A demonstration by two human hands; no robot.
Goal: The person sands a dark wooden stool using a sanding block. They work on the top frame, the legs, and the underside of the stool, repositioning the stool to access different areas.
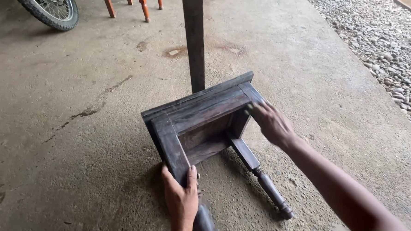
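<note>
A dark wooden stool frame (201, 115) lies tipped on the concrete floor, its open underside facing me and its turned legs pointing toward me. My left hand (181, 199) grips the near left corner where a leg joins the frame. My right hand (271, 123) rests on the frame's right side rail, fingers blurred against the wood. One turned leg (268, 186) runs down to the right onto the floor. Another leg sits partly hidden under my left wrist.
A dark upright wooden post (194, 37) stands just behind the stool. A motorcycle wheel (53, 11) is at the top left. Orange turned furniture legs (143, 5) stand at the top. A gravel strip (382, 38) borders the concrete on the right.
</note>
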